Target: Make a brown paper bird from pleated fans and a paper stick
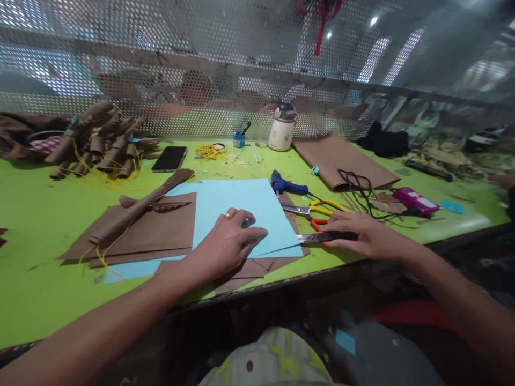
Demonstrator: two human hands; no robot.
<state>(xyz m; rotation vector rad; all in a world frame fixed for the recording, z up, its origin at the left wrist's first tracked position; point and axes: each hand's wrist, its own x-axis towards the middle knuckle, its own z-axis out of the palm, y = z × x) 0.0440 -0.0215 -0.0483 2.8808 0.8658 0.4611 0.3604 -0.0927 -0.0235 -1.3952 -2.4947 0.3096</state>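
A folded sheet of light blue paper (237,209) lies near the table's front edge, over pieces of brown paper. My left hand (235,233), wearing a ring, rests on it with fingers bent and apart, holding nothing. In my right hand (356,236) is a cutter knife (311,238) with a black handle. Its metal blade reaches the sheet's right edge, at the gap between the layers. Just behind the knife lie pliers or scissors with yellow handles (328,206) and a blue glue gun (287,185).
Left of the sheet, a twisted brown paper piece (140,206) lies on brown sheets (173,230). Farther back are rolled brown paper bundles (108,145), a phone (169,159), yellow string (211,151), a white bottle (282,128) and folded brown paper (346,158). A magenta box (416,200) with a black cable sits right.
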